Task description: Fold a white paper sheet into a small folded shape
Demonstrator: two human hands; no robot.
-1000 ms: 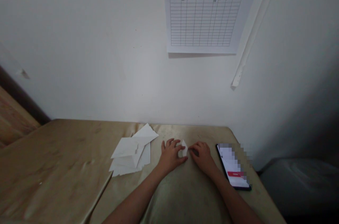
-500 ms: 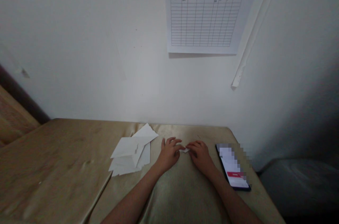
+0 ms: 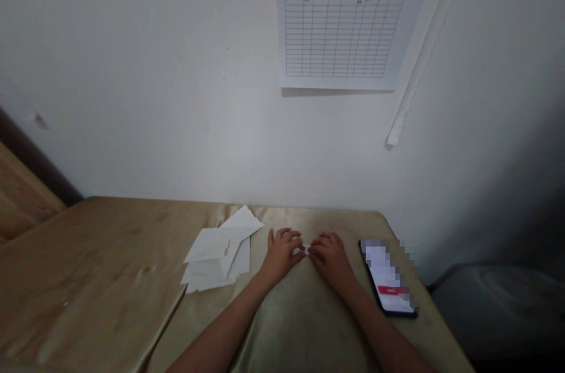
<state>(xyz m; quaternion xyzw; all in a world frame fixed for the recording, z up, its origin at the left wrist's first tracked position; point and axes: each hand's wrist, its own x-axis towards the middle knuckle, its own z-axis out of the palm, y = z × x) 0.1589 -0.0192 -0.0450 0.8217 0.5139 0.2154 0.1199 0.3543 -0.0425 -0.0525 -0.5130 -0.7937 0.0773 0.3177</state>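
Between my two hands is a small piece of white paper [image 3: 306, 250], mostly covered by the fingers. My left hand [image 3: 283, 250] pinches its left side with thumb and fingertips. From the other side, my right hand [image 3: 330, 254] grips the paper's right edge with its fingertips. Both hands rest low over the golden-brown cloth surface [image 3: 309, 326]. Left of my left hand lies a loose pile of white paper sheets [image 3: 212, 249], overlapping at different angles.
A phone [image 3: 388, 282] with a lit, partly pixelated screen lies right of my right hand. Behind the surface rises a white wall [image 3: 154, 96] bearing a printed table sheet [image 3: 344, 32]. A dark rounded object [image 3: 498, 308] stands beyond the right edge.
My fingers have shifted slightly on the small paper; the right fingertips sit a little lower and both thumbs are nearer its front edge. The paper pile and phone stay put.
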